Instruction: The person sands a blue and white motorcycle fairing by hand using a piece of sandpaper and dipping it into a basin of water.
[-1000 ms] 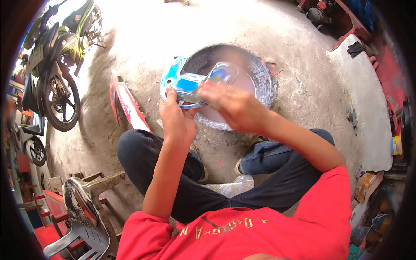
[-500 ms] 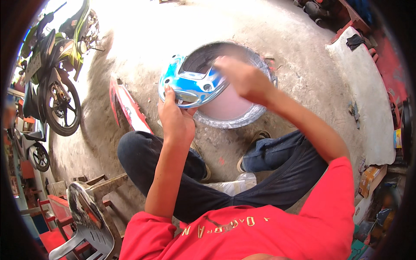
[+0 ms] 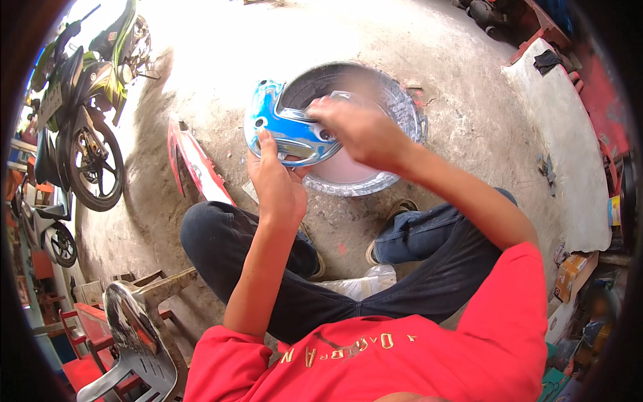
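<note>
A curved blue and silver vehicle part [image 3: 289, 134] with several round holes is held up over the left side of a dark round tub [image 3: 367, 189]. Cloudy pinkish liquid shows inside the tub. My left hand [image 3: 276, 181] grips the part's near edge, thumb on top and fingers underneath. My right hand [image 3: 362, 132], partly smeared by motion, lies against the part's right side with its fingers bent together. What those fingers hold, if anything, is hidden.
A red and white panel [image 3: 195, 161] lies on the concrete floor left of the tub. Motorcycles [image 3: 94, 147] stand at the far left, and a worn grey chair [image 3: 144, 348] is at the near left. A pale slab [image 3: 559, 154] runs along the right.
My right hand has moved left and slightly nearer, along the blue part's surface. The part has shifted slightly in my left hand, which keeps its grip.
</note>
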Tool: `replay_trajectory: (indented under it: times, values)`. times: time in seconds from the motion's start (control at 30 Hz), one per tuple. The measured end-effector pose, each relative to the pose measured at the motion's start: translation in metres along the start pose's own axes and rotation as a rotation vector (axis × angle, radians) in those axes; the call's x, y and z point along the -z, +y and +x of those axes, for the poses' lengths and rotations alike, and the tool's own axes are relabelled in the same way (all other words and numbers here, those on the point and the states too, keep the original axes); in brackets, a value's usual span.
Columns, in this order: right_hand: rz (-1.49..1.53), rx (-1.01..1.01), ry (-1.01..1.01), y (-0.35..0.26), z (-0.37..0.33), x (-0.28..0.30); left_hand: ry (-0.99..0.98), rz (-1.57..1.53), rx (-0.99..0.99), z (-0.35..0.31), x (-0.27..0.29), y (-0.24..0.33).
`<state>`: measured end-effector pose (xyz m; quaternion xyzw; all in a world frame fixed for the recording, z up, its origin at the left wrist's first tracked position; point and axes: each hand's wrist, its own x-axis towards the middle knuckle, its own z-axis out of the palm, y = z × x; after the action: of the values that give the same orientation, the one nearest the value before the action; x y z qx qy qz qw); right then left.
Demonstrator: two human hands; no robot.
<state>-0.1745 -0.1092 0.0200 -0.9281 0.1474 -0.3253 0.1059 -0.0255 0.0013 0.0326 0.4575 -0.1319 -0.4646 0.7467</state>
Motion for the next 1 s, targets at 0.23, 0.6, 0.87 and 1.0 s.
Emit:
replay_trajectory:
  times: [0.23,0.6,0.87,1.0]
  values:
    - [0.008,0.082,-0.019,-0.021,-0.005,-0.003,-0.033,-0.004,0.014,0.003,0.005,0.0]
    - [-0.062,-0.14,-0.067,0.024,-0.007,-0.002,0.002,-0.043,-0.018,0.002,0.006,0.0]
    - [-0.035,-0.103,-0.01,0.022,0.001,0.002,0.001,-0.052,-0.033,0.004,0.007,0.001]
    - [0.05,0.077,0.078,-0.029,-0.007,-0.008,0.016,-0.073,-0.059,0.007,0.006,0.007]
